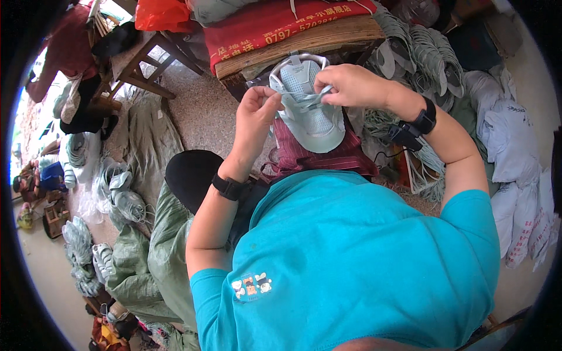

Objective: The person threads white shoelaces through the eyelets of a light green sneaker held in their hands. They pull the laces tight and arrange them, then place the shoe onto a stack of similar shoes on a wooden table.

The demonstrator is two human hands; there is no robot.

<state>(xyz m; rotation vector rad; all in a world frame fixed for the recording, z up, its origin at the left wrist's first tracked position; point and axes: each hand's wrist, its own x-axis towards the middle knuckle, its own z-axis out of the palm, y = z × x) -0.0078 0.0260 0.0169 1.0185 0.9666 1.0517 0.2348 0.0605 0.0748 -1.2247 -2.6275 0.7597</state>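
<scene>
A pale blue-white shoe upper (316, 126) lies on a dark red striped cloth (293, 153) over my lap, its toe toward me. Light blue shoelace (305, 100) runs across its lacing area. My left hand (257, 112) is at the left edge of the upper, thumb and fingertips pinched on one stretch of the lace. On the other side, my right hand (346, 86) pinches the lace above the eyelets, its fingers bent over the tongue (298, 76). The far opening of the upper reaches the wooden bench edge.
Straight ahead stands a wooden bench (304, 40) draped with red cloth (281, 26). Bundled shoe uppers (436, 55) and white sacks (515, 140) lie to the right. Green sacks (146, 263) and more uppers (126, 196) are at left. A person (70, 52) sits near a wooden stool (146, 61).
</scene>
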